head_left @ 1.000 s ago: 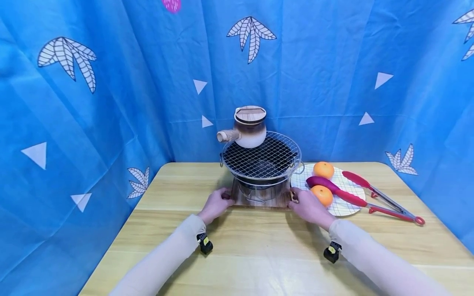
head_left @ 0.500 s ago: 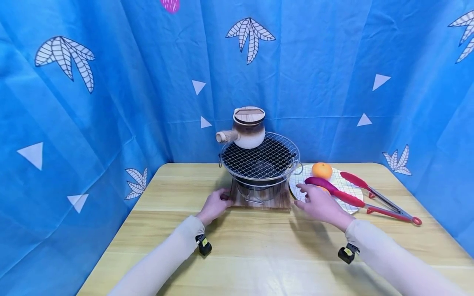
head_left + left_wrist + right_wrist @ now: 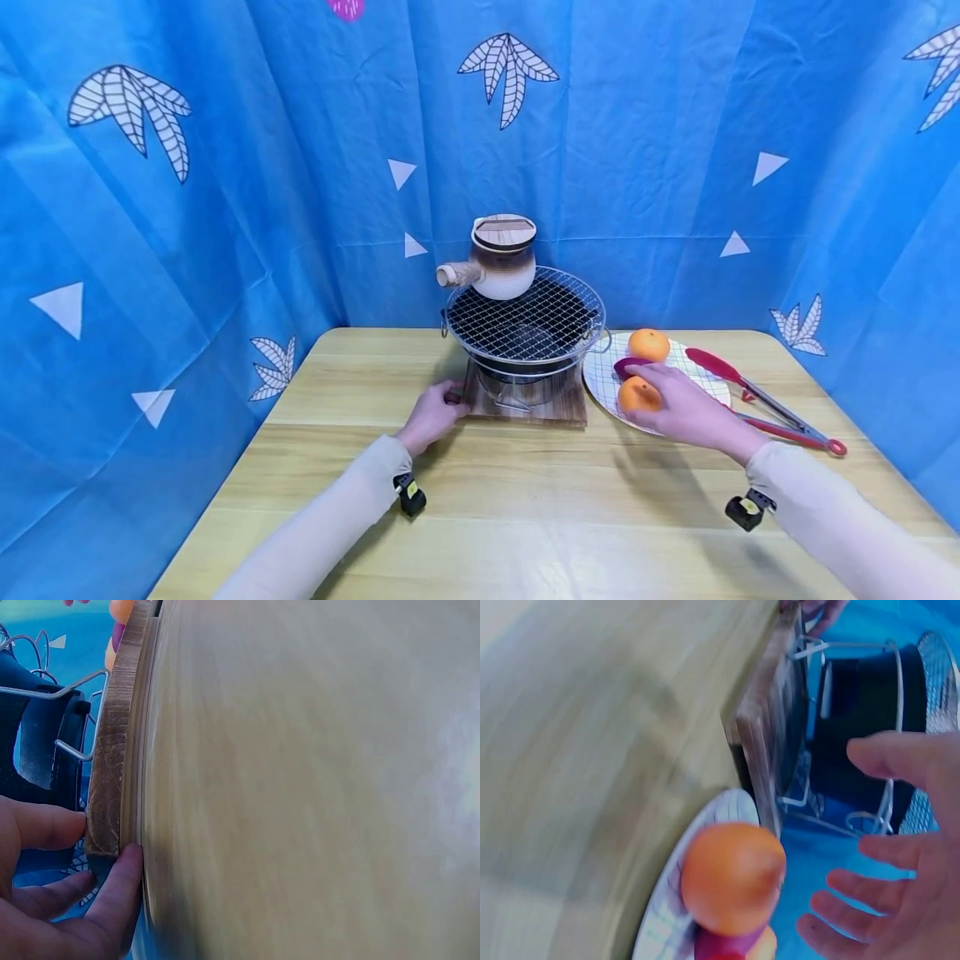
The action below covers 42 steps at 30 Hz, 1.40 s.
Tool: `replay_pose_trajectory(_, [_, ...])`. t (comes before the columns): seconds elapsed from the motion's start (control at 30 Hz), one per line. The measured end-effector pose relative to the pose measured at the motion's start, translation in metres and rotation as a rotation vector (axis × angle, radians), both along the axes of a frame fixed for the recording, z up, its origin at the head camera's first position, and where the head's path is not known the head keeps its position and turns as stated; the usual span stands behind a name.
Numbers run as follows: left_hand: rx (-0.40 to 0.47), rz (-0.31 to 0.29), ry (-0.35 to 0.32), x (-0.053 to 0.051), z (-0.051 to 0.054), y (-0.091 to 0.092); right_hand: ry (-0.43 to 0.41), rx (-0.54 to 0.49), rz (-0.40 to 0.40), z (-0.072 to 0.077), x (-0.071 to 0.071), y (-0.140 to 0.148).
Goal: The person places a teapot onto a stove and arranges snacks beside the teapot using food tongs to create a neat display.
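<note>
My left hand point(image 3: 432, 415) pinches the left front corner of a dark wooden board point(image 3: 561, 410), thumb and fingers on either side of its edge in the left wrist view. On that board stands a round black tabletop grill with a wire mesh point(image 3: 525, 325). A clay pot with a wooden lid point(image 3: 504, 275) sits on the back of the mesh. My right hand point(image 3: 686, 410) hovers over a checked plate point(image 3: 597, 379), fingers spread and holding nothing. Below them is the front orange point(image 3: 731, 877), apart from the fingers in the right wrist view.
Another orange point(image 3: 648, 344) and a purple eggplant-like piece point(image 3: 632, 367) lie on the plate. Red-tipped tongs point(image 3: 795, 417) lie spread across the plate and table, partly hidden by the right hand. A blue curtain point(image 3: 660, 167) hangs behind and at both sides.
My right hand has let go of the board's right side and moved right over the plate, its fingers spreading. My left hand stays at the board's left corner.
</note>
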<state>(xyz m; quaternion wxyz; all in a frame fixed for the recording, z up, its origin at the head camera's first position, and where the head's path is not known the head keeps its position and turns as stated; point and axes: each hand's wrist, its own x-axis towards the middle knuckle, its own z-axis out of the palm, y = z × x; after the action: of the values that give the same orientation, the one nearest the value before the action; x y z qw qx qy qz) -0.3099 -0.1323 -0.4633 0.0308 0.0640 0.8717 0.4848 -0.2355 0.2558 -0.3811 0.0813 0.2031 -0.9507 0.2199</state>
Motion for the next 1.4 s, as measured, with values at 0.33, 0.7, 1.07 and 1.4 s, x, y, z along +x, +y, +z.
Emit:
replay_pose_trajectory(0.33, [0.009,-0.006,-0.022,-0.001,0.0,-0.001,-0.055,0.11,-0.022,0.018,0.01,0.032])
replay_pose_trajectory(0.7, [-0.016,-0.005,-0.027,0.0,0.003,0.0,-0.145,0.153,-0.111,0.018,0.01,0.071])
replay_pose_trajectory(1.07, [-0.012,-0.014,-0.015,-0.001,0.003,0.0,-0.168,0.197,-0.176,0.011,0.007,0.101])
replay_pose_trajectory(1.4, [0.006,-0.011,-0.02,0.001,0.003,0.001,-0.166,0.19,-0.179,-0.001,0.004,0.127])
